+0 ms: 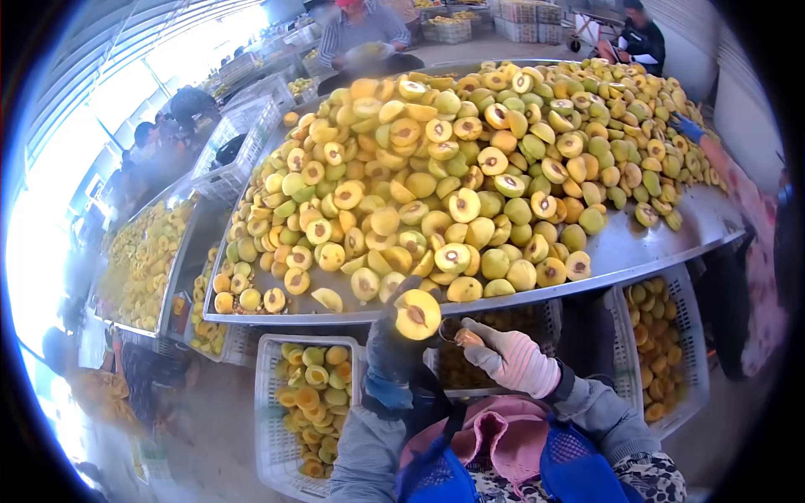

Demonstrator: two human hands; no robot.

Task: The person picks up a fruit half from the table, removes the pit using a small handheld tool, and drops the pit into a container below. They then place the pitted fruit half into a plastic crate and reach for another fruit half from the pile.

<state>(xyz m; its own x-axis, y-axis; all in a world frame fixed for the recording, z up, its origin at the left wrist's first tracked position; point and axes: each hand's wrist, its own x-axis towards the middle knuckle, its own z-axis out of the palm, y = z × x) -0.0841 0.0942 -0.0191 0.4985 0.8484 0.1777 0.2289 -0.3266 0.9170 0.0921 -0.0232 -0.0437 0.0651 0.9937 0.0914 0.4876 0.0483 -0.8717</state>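
Note:
A halved yellow peach (417, 314), its cut face showing a brown pit area, is held up in my left hand (391, 352), which wears a dark blue glove. My right hand (516, 360), in a white and pink striped glove, is closed round a small pitting tool (465, 337) with a curved metal loop. The loop is just right of the peach half, with a small gap between them. Beyond both hands, a heap of halved peaches (436, 180) covers the metal table (503, 299).
White crates with peach halves stand below the table edge, at the left (267, 419) and the right (694, 369). A co-worker's blue-gloved hand (689, 127) reaches onto the heap at the right. More people sit across the table. Another peach-covered table (147, 260) is at the left.

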